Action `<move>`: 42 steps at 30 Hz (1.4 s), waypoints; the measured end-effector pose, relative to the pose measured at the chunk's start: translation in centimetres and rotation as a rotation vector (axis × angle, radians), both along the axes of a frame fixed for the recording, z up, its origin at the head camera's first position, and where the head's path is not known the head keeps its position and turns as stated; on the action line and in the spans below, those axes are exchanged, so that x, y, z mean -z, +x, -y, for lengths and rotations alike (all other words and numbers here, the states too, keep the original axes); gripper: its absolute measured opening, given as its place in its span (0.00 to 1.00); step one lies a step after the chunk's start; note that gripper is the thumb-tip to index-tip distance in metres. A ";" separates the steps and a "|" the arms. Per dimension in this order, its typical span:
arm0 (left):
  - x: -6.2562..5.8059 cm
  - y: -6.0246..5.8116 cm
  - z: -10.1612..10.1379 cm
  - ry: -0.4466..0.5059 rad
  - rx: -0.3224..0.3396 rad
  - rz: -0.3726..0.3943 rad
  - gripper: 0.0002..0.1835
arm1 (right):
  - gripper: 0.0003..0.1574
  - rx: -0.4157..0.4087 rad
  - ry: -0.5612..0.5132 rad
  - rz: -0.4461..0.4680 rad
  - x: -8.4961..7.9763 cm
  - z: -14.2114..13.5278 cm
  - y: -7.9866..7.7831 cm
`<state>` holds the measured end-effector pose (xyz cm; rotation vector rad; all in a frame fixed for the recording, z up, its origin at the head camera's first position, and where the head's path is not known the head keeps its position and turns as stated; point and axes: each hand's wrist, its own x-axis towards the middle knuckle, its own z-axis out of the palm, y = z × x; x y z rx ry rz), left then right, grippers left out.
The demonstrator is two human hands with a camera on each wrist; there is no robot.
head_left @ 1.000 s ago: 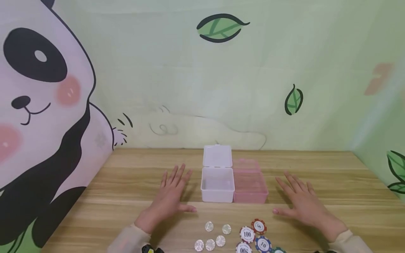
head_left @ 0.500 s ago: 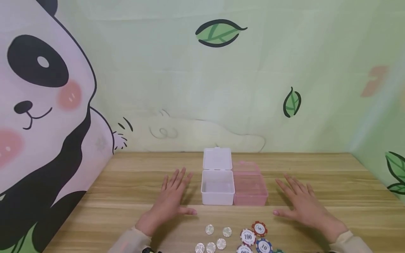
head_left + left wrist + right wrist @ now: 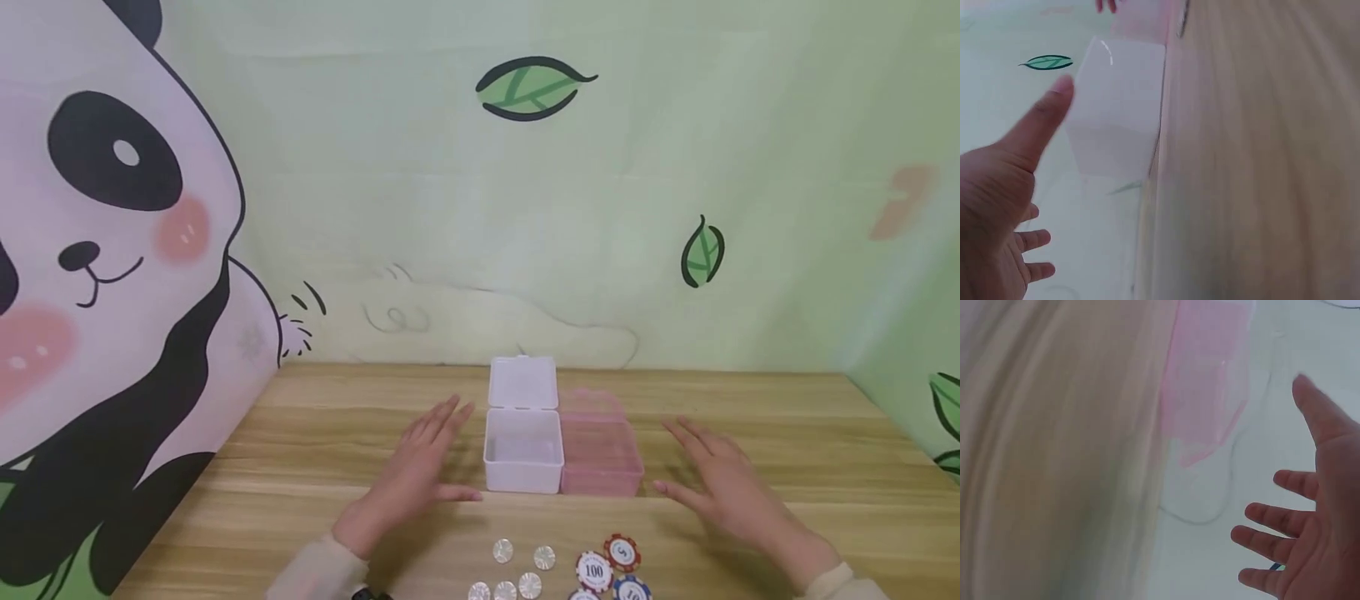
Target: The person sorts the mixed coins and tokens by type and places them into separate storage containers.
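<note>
Side by side on the wooden table stand a white plastic box (image 3: 523, 477) and a see-through pink box (image 3: 602, 481), both with lids tipped back. My left hand (image 3: 412, 471) is left of the white box, fingers spread and holding nothing; the left wrist view shows its thumb (image 3: 1041, 122) beside the white box. To the right of the pink box is my right hand (image 3: 723, 487), with extended fingers and nothing held; its fingers also show in the right wrist view near the pink box (image 3: 1200, 375). Several clear round discs (image 3: 530, 585) and several poker chips (image 3: 594, 572) lie in front.
The wooden tabletop (image 3: 360, 383) ends at a cloth backdrop (image 3: 390, 167) printed with a panda and leaves. Some chips and discs are cut off by the bottom edge of the head view.
Both hands have turned from palm-down on the table to a more sideways pose, with fingers drawn closer together. The head view has shifted slightly; the boxes, discs and chips keep their places.
</note>
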<state>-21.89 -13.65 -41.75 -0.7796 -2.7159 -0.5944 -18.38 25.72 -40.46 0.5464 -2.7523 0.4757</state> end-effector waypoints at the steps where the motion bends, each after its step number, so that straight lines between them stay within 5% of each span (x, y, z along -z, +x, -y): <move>1: -0.1 -0.1 -0.1 0.006 0.003 -0.008 0.61 | 0.50 0.003 -0.020 -0.004 -0.3 0.2 0.1; 9: -0.6 -1.2 -0.9 0.129 0.044 0.007 0.54 | 0.24 -0.020 -0.126 -0.136 -1.9 2.3 0.9; 13: -0.5 -1.8 -1.4 0.206 0.066 0.028 0.48 | 0.14 -0.137 -0.165 -0.255 -2.0 3.7 1.1; 17: 0.1 -2.4 -1.5 0.265 0.086 0.007 0.40 | 0.14 -0.290 -0.223 -0.282 -1.6 5.4 1.4; 25: 1.2 -2.8 -1.5 0.369 0.103 0.063 0.29 | 0.07 -0.413 -0.237 -0.051 -1.7 8.1 2.0; 32: 1.7 -2.8 -1.7 0.323 0.124 0.033 0.23 | 0.07 -0.496 -0.203 0.128 -1.1 10.0 2.0; 42: 1.5 -2.6 -1.6 0.363 0.101 0.112 0.26 | 0.07 -0.438 -0.113 0.385 0.1 12.4 2.0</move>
